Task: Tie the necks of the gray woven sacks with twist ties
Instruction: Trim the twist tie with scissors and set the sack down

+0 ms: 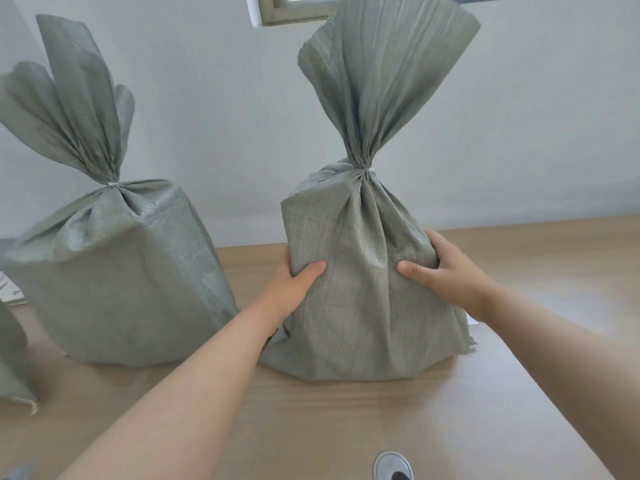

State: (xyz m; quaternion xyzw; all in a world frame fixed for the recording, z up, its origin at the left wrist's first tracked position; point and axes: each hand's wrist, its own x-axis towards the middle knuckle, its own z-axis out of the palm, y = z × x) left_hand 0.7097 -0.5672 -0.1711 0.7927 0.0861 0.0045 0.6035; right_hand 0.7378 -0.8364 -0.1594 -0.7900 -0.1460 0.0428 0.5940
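A gray woven sack (360, 306) stands upright on the wooden table (311, 427) in front of me. Its neck is gathered tight with a white twist tie (371, 173), and the top fans out above. My left hand (294, 282) grips the sack's left side, thumb pressed into the front. On the sack's right side my right hand (440, 268) holds it the same way. A second, wider gray sack (117, 278) stands to the left, its neck bound by a white tie (111, 184).
Part of a third gray sack (14, 358) shows at the left edge. A round metal cable grommet (393, 465) sits in the table near me. A white wall rises behind the table, with a window frame (287, 8) at the top.
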